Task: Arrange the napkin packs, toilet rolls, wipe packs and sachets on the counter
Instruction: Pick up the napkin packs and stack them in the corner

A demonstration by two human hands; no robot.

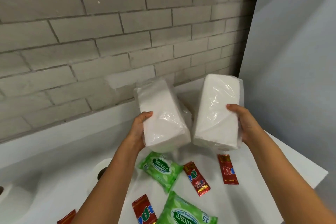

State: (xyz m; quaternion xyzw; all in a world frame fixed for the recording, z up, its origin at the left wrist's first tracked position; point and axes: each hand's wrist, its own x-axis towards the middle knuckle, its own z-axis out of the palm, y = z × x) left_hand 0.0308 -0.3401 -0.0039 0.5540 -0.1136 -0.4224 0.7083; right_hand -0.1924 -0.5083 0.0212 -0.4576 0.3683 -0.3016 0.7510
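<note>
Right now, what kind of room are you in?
Probably a bathroom or a washroom supply corner: a white counter against a grey brick-tile wall, with toilet rolls, green wipe packs and napkin packs on hand.

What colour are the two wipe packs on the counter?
Green, with white lettering; the head view shows both wipe packs.

Bottom edge crops a wipe pack and perhaps two sachets
</note>
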